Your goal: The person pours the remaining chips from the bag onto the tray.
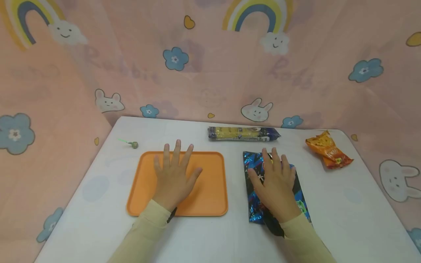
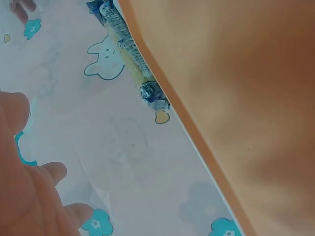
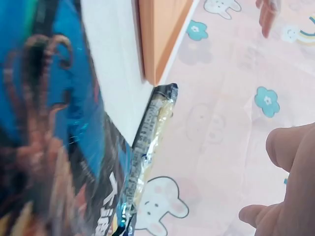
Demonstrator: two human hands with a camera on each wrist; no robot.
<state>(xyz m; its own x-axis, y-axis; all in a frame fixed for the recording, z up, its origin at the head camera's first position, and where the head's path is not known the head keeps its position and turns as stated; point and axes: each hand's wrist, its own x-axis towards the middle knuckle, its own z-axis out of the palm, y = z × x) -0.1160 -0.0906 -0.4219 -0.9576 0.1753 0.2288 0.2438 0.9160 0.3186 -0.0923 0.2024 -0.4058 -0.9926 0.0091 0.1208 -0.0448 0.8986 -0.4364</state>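
Note:
My left hand [image 1: 173, 179] is held over the orange tray [image 1: 210, 193], fingers straight and spread. In the left wrist view the tray [image 2: 246, 98] fills the right side, and the hand [image 2: 29, 191] shows at the lower left, apart from it. Over a shiny black and blue packet [image 1: 254, 204] my right hand [image 1: 277, 186] is spread too, covering the packet's middle in the head view. The right wrist view has the packet [image 3: 49, 123] large at the left and the hand [image 3: 290, 182] at the right with a gap between. Neither hand holds anything.
A long yellow and dark blue snack pack [image 1: 241, 134] lies behind the tray and packet. Far right is a torn-topped orange snack bag [image 1: 329, 150]. A small lollipop [image 1: 133, 144] with a green stick lies at the back left. Patterned pink cloth surrounds the white table [image 1: 98, 226].

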